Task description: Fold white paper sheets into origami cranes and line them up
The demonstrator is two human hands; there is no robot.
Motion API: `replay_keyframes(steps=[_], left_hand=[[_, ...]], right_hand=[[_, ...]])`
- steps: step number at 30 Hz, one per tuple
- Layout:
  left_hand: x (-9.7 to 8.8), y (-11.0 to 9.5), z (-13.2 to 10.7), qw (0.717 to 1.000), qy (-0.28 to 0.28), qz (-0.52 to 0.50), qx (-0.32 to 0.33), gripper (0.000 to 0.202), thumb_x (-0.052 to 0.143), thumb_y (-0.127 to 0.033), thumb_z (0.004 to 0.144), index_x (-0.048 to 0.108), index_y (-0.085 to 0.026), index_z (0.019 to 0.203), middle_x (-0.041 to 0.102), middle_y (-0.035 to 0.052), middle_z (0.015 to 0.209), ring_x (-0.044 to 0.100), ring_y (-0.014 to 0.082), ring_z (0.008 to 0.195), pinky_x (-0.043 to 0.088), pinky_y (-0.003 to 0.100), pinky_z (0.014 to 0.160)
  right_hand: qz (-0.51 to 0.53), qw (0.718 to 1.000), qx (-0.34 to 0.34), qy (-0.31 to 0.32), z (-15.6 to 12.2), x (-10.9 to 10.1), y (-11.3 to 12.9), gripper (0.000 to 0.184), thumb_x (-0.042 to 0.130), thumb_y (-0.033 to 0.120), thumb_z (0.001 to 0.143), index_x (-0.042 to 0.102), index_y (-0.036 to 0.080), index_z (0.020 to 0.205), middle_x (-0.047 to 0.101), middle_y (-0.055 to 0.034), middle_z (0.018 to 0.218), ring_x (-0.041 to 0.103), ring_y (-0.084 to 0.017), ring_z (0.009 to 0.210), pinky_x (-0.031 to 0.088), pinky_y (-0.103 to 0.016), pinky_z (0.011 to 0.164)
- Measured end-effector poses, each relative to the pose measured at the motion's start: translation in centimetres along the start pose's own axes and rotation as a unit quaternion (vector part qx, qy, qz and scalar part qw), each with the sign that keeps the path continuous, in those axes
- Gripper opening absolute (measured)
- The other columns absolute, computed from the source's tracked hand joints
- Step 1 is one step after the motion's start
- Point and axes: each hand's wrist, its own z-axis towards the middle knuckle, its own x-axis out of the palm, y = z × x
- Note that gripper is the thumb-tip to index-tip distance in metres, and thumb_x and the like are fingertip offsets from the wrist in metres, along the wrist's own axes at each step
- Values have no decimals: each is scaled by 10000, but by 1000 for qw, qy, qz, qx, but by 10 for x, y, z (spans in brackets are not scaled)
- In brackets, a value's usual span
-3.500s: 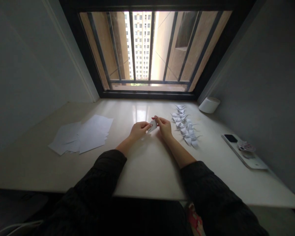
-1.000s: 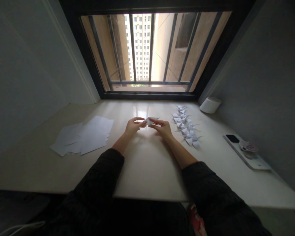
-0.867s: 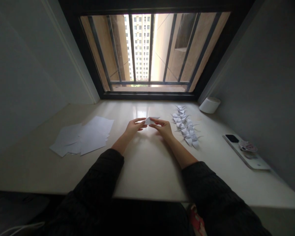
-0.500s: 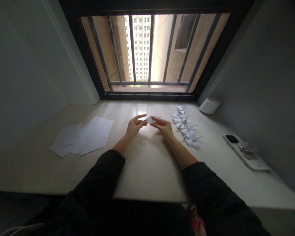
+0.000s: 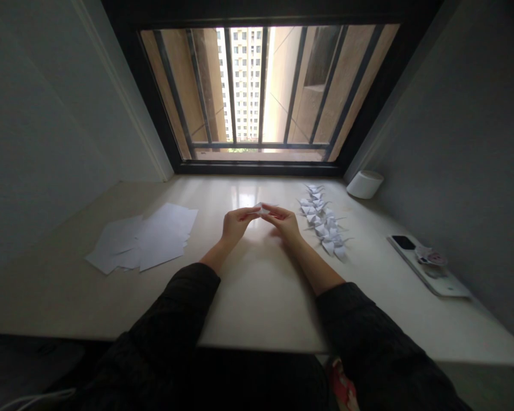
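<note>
Fingers (image 5: 245,212) of the left hand (image 5: 235,224) and the right hand (image 5: 288,224) are closed in a pinch on a folded piece of white paper (image 5: 262,208). It is held between the 2 hands just above the worktop (image 5: 257,291), to the left of the row of folded paper figures (image 5: 323,221), near it but not touching. The piece is seen as small, flat and pale, with a thin tip jutting toward the row. Most of it is covered by the fingertips, so its folds and full outline cannot be made out. The figures in the row are too small and dim for anything beyond sharp white points to be told. Well to the left of the row, loose white sheets (image 5: 143,237) are spread overlapping. Past the row's far end a white round container (image 5: 364,184) is set. To the right of the row a flat device (image 5: 428,265) is laid with small items on it, their details blurred. Both forearms are covered by dark sleeves (image 5: 171,319).
</note>
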Motion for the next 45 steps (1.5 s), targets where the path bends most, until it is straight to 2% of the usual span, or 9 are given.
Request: replay_keyframes(steps=[7,11,14,20,24,30,33,38,45], left_hand=[[0,4,0,1000,-1,18,6,303,737,-355,674,736,-220,944,719,64,981,666,233,909,505,367,862],[-1,3,0,1000,28,6,9,316,736,-365,672,734,-212,949,722,66,970,665,235,917,500,367,869],[-2,-1,1,998,51,-27,-10,324,743,-372,659,736,-194,930,723,78,962,666,227,906,497,358,860],[-2,-7,1,996,40,-37,-69,293,755,-373,640,748,-179,860,730,75,791,656,187,754,489,309,727],[-1,-6,1,994,46,-54,-87,280,746,-374,648,749,-183,854,727,71,785,640,175,740,470,286,679],[4,-2,0,995,3,-61,-73,246,747,-352,638,752,-181,816,722,65,756,629,164,696,464,287,664],[5,-1,-1,994,4,-68,-87,274,749,-361,633,749,-177,836,724,76,775,640,176,718,468,296,670],[6,0,-5,990,10,-82,-113,329,745,-395,642,741,-174,885,726,95,834,654,200,794,476,306,692],[7,4,-4,993,-41,-76,-82,307,769,-371,610,744,-178,848,727,79,846,634,175,760,471,295,697]], right_hand=[[7,1000,11,5,-2,2,4,429,766,411,613,718,222,995,719,-55,1002,662,-214,858,538,-333,763],[19,1000,-11,0,-4,3,8,321,761,394,630,741,224,901,726,-55,981,667,-226,907,520,-351,836],[15,1000,-14,-11,-5,4,10,271,768,381,623,747,220,840,737,-55,919,676,-228,885,515,-361,843],[-3,1000,-13,-22,-5,2,9,212,780,370,606,745,203,733,743,-48,782,685,-214,769,518,-348,789],[-12,999,-20,-33,-3,0,4,210,781,373,607,746,201,723,741,-51,769,683,-213,757,514,-337,770],[-64,995,-24,-67,-3,3,-2,248,744,430,639,748,211,755,742,-49,778,684,-220,752,521,-336,741],[-68,995,-25,-68,-3,3,-3,249,741,433,642,746,211,754,742,-46,780,682,-216,746,520,-328,732],[-63,996,-30,-56,-3,2,-4,227,739,414,650,742,205,739,741,-45,777,678,-214,753,510,-338,761],[-13,998,-20,-50,-2,3,1,214,750,385,641,746,202,752,741,-51,784,680,-219,756,517,-350,760]])
